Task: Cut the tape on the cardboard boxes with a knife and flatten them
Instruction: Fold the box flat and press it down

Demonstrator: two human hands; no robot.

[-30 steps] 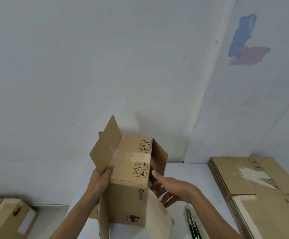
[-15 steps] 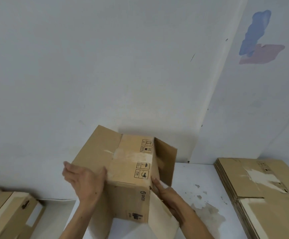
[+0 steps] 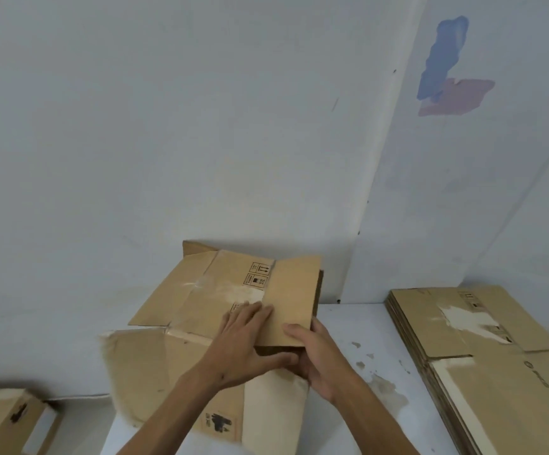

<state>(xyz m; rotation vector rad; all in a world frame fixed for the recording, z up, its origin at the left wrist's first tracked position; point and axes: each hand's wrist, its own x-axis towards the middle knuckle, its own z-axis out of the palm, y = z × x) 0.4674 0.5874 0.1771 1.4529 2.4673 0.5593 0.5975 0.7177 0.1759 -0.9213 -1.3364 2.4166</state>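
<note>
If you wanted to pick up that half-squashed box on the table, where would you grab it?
Probably by the right edge of the collapsing box, coming in from the right. There the layers fold together into a thin edge, which the right hand already grips, while the left hand presses flat on top.

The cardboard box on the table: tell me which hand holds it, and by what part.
The right hand grips the cardboard box by the near edge of its right flap; the left hand presses flat on top, fingers straight.
</note>
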